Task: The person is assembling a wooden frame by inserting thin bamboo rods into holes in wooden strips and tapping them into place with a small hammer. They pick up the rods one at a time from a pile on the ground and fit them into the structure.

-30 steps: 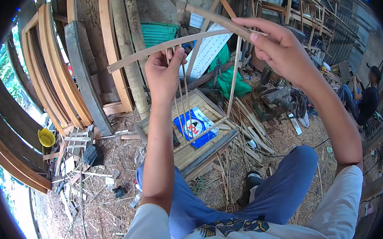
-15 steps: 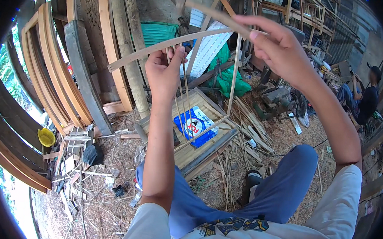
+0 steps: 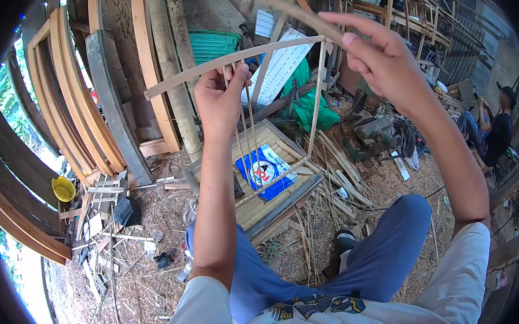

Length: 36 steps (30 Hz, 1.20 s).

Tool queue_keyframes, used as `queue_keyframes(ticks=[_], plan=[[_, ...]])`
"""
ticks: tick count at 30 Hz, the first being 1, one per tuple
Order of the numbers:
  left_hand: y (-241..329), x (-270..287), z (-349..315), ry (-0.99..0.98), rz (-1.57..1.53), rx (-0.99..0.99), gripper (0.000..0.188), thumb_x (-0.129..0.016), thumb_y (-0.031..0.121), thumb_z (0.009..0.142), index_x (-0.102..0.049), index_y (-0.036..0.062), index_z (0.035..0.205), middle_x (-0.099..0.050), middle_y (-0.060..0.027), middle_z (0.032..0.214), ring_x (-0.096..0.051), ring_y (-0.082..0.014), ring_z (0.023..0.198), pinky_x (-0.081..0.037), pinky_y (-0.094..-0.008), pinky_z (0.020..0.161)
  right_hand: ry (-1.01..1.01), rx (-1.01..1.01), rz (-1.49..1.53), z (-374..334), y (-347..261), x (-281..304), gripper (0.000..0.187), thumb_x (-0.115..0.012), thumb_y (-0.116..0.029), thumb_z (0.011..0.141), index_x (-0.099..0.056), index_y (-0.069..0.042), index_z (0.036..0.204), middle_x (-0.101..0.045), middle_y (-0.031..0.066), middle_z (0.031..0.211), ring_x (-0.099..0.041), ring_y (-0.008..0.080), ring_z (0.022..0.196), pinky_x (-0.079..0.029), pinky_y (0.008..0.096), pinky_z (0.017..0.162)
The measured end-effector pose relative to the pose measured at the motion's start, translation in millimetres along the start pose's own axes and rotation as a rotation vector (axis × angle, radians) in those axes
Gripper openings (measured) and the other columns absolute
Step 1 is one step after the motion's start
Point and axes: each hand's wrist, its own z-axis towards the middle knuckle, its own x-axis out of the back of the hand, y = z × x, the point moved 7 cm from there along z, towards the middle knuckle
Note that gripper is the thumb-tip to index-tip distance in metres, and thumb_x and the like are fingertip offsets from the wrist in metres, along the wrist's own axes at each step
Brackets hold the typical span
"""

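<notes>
A light wooden frame (image 3: 272, 46) stands in front of me, its long top strip slanting up to the right. Thin wooden sticks (image 3: 253, 135) run down from that strip to a lower rail. My left hand (image 3: 220, 103) is closed just under the strip, fingers pinching the upper ends of the sticks. Raised above the frame's right corner, my right hand (image 3: 378, 65) grips the wooden handle of a hammer (image 3: 307, 15). The hammer's head end, at the upper left, is smeared by motion. Whether a nail sits between my left fingers is hidden.
Below the frame lies a wooden panel (image 3: 255, 224) with a blue-and-white package (image 3: 265, 173) on it. Curved timber frames (image 3: 68, 85) lean at left. Wood strips (image 3: 344, 182) litter the shavings-covered floor. A green sheet (image 3: 311, 113) lies behind; another person (image 3: 499, 126) sits far right.
The hammer and my right hand have shifted slightly, the head end now more blurred. My left hand keeps its hold on the sticks at almost the same spot.
</notes>
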Motion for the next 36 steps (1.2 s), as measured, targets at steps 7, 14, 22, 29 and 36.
queue_keyframes(ticks=[7, 14, 22, 29, 36], plan=[[0, 4, -2, 0.033, -0.012, 0.043, 0.024, -0.068, -0.004, 0.094, -0.050, 0.0059, 0.082, -0.067, -0.0055, 0.088, -0.067, -0.0125, 0.082, -0.058, -0.0275, 0.071, 0.001, 0.033, 0.007, 0, -4, -2, 0.036, -0.053, -0.021, 0.106, -0.063, -0.014, 0.140, -0.046, -0.0051, 0.071, -0.043, 0.0050, 0.065, -0.038, 0.0246, 0.060], [1, 2, -2, 0.019, 0.046, 0.003, 0.021, -0.069, -0.001, 0.096, -0.054, 0.0066, 0.085, -0.066, -0.0044, 0.089, -0.066, -0.0133, 0.081, -0.057, -0.0274, 0.070, 0.036, 0.070, -0.024, 2, 7, -1, 0.037, -0.054, -0.024, 0.106, -0.061, -0.017, 0.142, -0.051, -0.0038, 0.075, -0.049, 0.0045, 0.069, -0.043, 0.0231, 0.064], [1, 0, 0, 0.007, 0.025, 0.000, 0.021, -0.070, -0.002, 0.095, -0.053, 0.0072, 0.085, -0.066, -0.0046, 0.087, -0.065, -0.0139, 0.079, -0.056, -0.0293, 0.072, 0.176, 0.181, 0.049, -1, -2, 3, 0.035, -0.054, -0.021, 0.105, -0.064, -0.016, 0.139, -0.052, -0.0035, 0.074, -0.049, 0.0044, 0.068, -0.045, 0.0227, 0.066], [2, 3, -3, 0.007, 0.008, 0.026, 0.024, -0.070, -0.002, 0.094, -0.052, 0.0081, 0.083, -0.066, -0.0045, 0.087, -0.066, -0.0147, 0.079, -0.055, -0.0294, 0.072, 0.097, 0.080, 0.038, -4, 0, 3, 0.034, -0.053, -0.021, 0.106, -0.065, -0.018, 0.137, -0.051, -0.0044, 0.071, -0.048, 0.0039, 0.068, -0.042, 0.0242, 0.062], [-6, 3, 0, 0.002, 0.102, 0.064, 0.024, -0.070, -0.003, 0.093, -0.051, 0.0079, 0.083, -0.066, -0.0066, 0.089, -0.067, -0.0154, 0.080, -0.056, -0.0297, 0.073, -0.025, -0.016, -0.123, -9, 25, -13, 0.034, -0.054, -0.023, 0.106, -0.065, -0.020, 0.138, -0.052, -0.0044, 0.070, -0.050, 0.0048, 0.065, -0.044, 0.0224, 0.062]])
